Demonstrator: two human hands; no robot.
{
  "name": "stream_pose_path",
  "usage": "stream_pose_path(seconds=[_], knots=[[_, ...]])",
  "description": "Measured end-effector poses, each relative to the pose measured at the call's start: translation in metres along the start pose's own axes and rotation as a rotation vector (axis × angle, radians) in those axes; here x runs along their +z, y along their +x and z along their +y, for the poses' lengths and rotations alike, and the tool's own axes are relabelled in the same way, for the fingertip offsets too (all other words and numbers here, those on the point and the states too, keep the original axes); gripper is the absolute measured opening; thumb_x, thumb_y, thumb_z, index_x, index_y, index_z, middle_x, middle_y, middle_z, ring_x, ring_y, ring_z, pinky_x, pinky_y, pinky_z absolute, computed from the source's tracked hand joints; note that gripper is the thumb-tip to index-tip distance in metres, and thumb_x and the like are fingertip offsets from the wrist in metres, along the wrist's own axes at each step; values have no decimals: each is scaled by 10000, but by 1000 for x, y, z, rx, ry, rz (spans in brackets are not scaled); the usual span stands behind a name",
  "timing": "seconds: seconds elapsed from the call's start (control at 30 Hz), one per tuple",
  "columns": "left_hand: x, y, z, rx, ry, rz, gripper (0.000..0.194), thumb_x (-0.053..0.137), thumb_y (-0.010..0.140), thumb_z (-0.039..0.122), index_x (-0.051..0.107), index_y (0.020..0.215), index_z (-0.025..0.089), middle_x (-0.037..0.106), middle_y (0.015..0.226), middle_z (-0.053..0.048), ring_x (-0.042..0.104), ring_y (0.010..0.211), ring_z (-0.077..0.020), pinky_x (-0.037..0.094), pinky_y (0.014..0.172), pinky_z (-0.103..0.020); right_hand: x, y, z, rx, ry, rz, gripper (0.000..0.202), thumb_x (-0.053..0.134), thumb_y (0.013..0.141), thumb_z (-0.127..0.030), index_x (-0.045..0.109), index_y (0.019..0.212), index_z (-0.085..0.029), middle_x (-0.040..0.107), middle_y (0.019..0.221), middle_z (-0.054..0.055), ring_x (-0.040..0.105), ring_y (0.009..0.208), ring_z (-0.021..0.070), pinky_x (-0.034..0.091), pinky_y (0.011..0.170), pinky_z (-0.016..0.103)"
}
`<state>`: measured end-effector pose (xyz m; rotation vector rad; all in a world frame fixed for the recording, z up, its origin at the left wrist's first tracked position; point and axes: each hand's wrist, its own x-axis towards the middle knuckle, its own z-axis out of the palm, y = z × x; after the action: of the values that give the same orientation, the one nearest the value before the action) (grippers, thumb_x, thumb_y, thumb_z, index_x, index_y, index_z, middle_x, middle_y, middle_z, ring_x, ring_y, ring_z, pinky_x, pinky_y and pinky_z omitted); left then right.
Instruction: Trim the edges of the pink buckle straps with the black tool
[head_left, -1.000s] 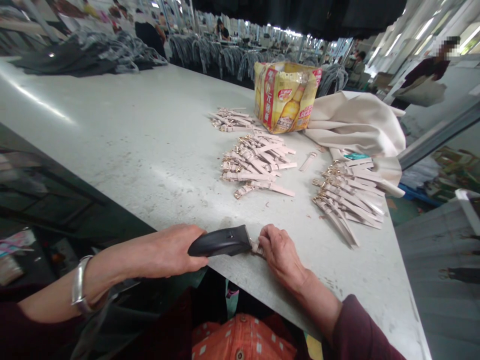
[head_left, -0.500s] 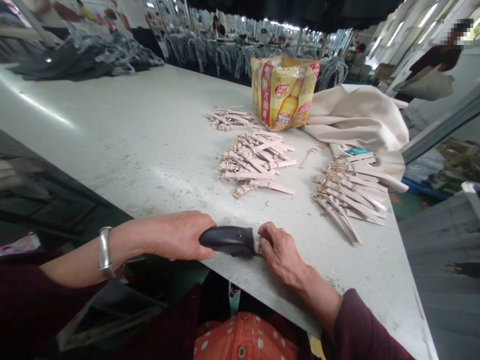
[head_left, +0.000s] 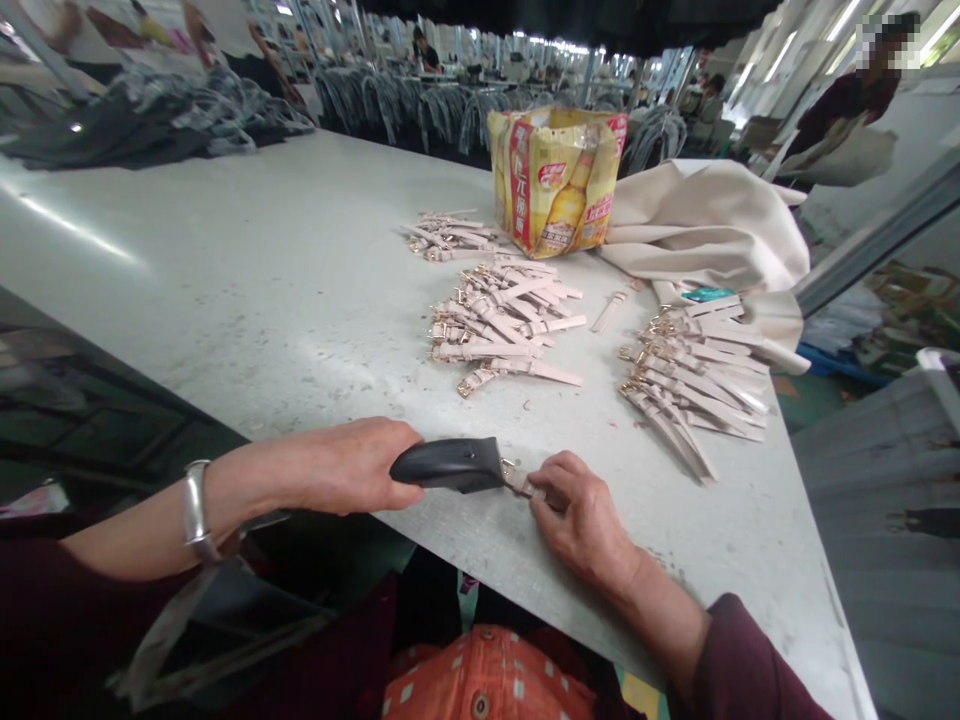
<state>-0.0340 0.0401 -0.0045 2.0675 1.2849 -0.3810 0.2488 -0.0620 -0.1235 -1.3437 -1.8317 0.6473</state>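
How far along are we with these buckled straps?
Done: many straps in the middle pile and right pile already carry buckles; which pile is finished, I can't tell.
In hand: the left hand grips a black piece; the right hand pinches a buckled strap at its end.
Left: probably this strap, perhaps the loose strap between the piles.

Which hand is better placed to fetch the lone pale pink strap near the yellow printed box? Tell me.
Probably the right hand: nearer the lone strap, though pinching another pale strap. The left hand, farther off, holds a curved black leathery piece.
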Motion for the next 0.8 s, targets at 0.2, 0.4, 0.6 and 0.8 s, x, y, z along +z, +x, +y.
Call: stream_pose_path(seconds=[0.2, 0.4, 0.6, 0.8], knots=[[-1, 3, 15, 100, 28, -45, 144, 590, 739, 378, 601, 720, 236, 646, 652, 1, 569, 577, -172, 388, 547, -282, -7, 3, -5, 15, -79, -80, 245, 673, 849, -67, 816, 951, -238, 694, 868, 58, 628, 887, 245, 515, 821, 387], [2, -1, 17, -38, -45, -143, 193, 576, 763, 428, 609, 806, 243, 563, 562, 36, 575, 464, -180, 378, 431, -271, -15, 3, -5, -8, -43, -151, 294, 617, 872, -40, 811, 995, -223, 670, 893, 63, 637, 909, 236, 513, 788, 355], [7, -3, 13, -56, -75, -133, 253, 610, 751, 473, 617, 835, 234, 593, 582, 29, 583, 452, -178, 399, 425, -271, -18, -4, 0, -13, -54, -83, 289, 630, 823, -38, 757, 1017, -211, 678, 877, 48, 630, 840, 217, 526, 776, 343], [4, -9, 17, 3, 102, -24, 262, 588, 799, 451, 711, 876, 233, 761, 779, -45, 711, 657, -242, 482, 577, -320, -17, -13, 2, 30, 38, -22, 246, 635, 793, -46, 705, 971, -199, 669, 1059, 83, 668, 883, 199, 570, 766, 310]])
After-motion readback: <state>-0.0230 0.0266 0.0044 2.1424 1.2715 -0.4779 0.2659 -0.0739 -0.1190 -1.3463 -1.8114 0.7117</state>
